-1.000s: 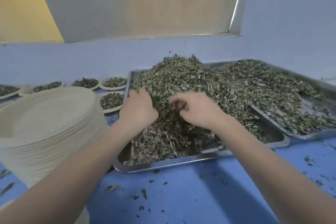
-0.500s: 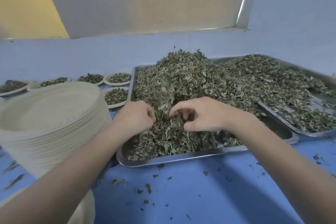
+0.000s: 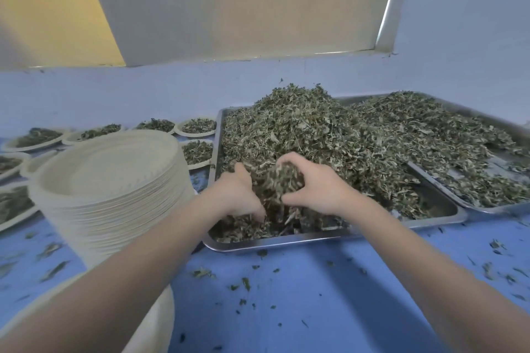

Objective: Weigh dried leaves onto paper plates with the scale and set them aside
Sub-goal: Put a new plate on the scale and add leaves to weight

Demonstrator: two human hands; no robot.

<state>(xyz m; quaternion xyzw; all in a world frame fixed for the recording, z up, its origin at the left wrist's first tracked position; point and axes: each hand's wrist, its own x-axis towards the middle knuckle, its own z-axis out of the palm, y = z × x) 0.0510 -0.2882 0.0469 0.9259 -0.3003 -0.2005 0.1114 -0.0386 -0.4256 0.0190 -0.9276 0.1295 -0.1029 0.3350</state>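
Observation:
A big heap of dried leaves [image 3: 309, 129] fills a steel tray [image 3: 275, 243] on the blue table. My left hand [image 3: 238, 195] and my right hand [image 3: 318, 183] are curled toward each other over the tray's near end, gripping a clump of leaves [image 3: 282, 180] between them. A tall stack of empty paper plates [image 3: 111, 180] stands to the left of the tray. Several paper plates with leaf portions [image 3: 198, 126] lie behind and to the left of the stack. No scale is in view.
A second steel tray of leaves [image 3: 470, 152] overlaps the first on the right. Loose leaf bits [image 3: 243, 284] are scattered on the blue table in front. Another pale plate edge [image 3: 160, 321] shows under my left forearm. A wall rises behind.
Both hands have drawn together and lifted a clump of leaves out of the heap at the tray's near end; a second ago they were spread apart, digging into it.

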